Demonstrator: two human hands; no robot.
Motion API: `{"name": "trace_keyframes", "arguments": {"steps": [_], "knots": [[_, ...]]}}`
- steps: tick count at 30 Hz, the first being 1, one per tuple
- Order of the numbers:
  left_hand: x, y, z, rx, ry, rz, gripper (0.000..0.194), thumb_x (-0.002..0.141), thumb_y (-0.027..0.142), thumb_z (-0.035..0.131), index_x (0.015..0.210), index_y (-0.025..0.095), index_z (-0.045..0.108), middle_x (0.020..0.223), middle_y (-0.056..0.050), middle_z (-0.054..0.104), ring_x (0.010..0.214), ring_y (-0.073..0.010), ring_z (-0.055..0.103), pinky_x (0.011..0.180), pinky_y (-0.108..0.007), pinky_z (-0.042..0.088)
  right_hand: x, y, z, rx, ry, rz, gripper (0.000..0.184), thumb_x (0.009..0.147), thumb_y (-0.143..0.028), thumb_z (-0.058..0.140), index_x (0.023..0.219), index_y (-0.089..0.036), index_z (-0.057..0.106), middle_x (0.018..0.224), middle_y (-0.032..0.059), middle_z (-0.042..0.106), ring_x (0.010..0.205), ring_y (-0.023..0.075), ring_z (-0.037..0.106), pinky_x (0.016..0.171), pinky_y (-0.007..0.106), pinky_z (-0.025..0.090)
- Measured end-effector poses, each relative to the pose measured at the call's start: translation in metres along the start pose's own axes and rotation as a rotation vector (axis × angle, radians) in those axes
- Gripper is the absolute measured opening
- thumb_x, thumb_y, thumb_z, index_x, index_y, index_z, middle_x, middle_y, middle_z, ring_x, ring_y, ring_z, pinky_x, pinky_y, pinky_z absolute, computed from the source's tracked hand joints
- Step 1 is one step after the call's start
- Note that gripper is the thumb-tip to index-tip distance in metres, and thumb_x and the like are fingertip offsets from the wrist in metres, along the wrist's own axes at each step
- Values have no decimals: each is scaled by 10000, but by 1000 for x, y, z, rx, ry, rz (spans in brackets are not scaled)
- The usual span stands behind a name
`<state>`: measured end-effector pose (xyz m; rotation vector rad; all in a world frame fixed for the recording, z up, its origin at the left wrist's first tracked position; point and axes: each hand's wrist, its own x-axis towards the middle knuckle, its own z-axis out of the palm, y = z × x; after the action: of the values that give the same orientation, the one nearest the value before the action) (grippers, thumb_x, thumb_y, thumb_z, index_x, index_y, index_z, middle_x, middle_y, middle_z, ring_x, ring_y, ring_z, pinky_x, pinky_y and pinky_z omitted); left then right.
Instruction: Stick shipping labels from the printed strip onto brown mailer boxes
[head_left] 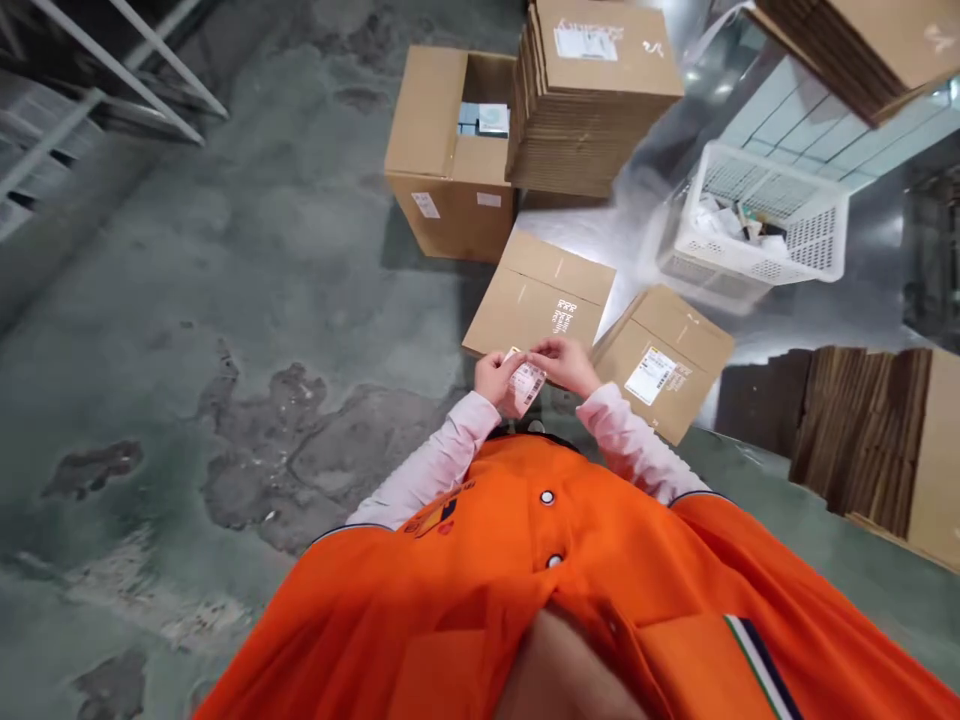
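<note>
Between both hands, close to my body, is a printed shipping label (527, 388). My left hand (493, 378) pinches its left edge. The fingers of my right hand (564, 364) are closed on its upper right part. Just beyond them lies a flat cardboard box (551, 285) with white print and no label on the face that shows. To the right, another flat cardboard box (664, 360) carries a white label (651, 376); my right forearm passes close by its left edge.
A metal table (637, 215) bears a tall stack of flattened boxes (592, 120) and a white plastic basket (757, 255) with small items. Left of the stack stands an open carton (450, 200). More flattened cardboard (862, 430) stands at right. A metal rack (112, 110) is at upper left.
</note>
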<state>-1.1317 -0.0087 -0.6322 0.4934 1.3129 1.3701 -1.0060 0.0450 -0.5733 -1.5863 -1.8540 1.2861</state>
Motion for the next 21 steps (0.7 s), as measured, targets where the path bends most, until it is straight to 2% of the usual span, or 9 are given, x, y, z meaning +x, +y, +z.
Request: {"name": "trace_keyframes", "arguments": {"steps": [2,4,9,11,15,21], "knots": [[5,-3,-5,-21,34,-3,551,583,448,789,456,188,320,464,63,328,497,-72,323,488,-218,271,10,3,4,67,-145,49,417,565,-500,814,752,-151,682,706,49,699,649,169,638,621,293,523],[10,-5,-13,-28,35,10,525,592,445,775,460,188,337,470,60,342,503,-76,330,499,-219,285,16,4,8,70,-198,53,432,569,-515,804,753,-146,676,693,45,689,636,161,626,603,281,510],[15,-11,-29,4,-163,66,335,595,431,763,592,157,571,599,17,558,592,-107,459,589,-229,369,18,6,15,-86,-39,-42,339,688,-485,707,763,-155,684,694,42,678,611,144,598,562,258,471],[15,-12,-29,42,-125,58,343,604,423,756,551,158,545,565,21,532,579,-103,443,574,-226,351,15,5,16,-79,-26,-29,341,693,-490,699,773,-159,688,681,42,679,588,144,593,543,259,465],[17,-14,-23,58,-25,22,473,588,420,783,473,175,395,478,61,373,511,-74,340,516,-219,281,13,3,15,8,-18,10,380,650,-520,725,762,-158,691,690,57,696,625,166,626,578,280,498],[28,-20,-21,-53,-152,-30,438,614,510,773,544,161,516,536,29,498,535,-93,432,530,-229,339,19,5,15,-18,17,33,386,626,-535,728,702,-162,666,638,39,668,579,147,586,561,273,465]]}}
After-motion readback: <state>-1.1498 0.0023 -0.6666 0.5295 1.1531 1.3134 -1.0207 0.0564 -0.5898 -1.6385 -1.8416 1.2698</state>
